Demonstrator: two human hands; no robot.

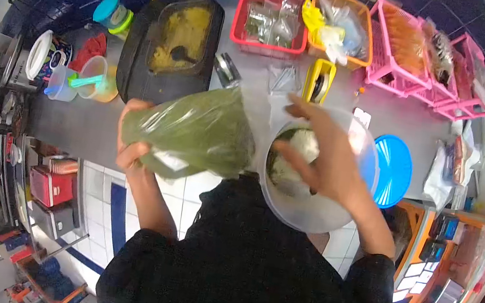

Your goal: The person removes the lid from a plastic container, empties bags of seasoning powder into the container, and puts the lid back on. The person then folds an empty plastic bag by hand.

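Note:
A clear plastic bag full of green stuff (201, 128) is tilted over the counter's front edge. My left hand (134, 137) grips its left end, and the bag's other end reaches the rim of a large translucent tub (290, 214). Inside the tub lie something white and some green material. Above the tub is my right hand (333, 163), its fingers spread and slightly blurred, with nothing visible in them. A blue round lid (391, 171) lies just right of the tub.
Behind stand a red basket (266, 47), an orange basket (363, 62) and pink baskets (395, 82). A black tray (135, 63) holds a yellowish container. Tape dispenser (319, 81), cups (100, 79) and a phone (362, 116) are on the counter.

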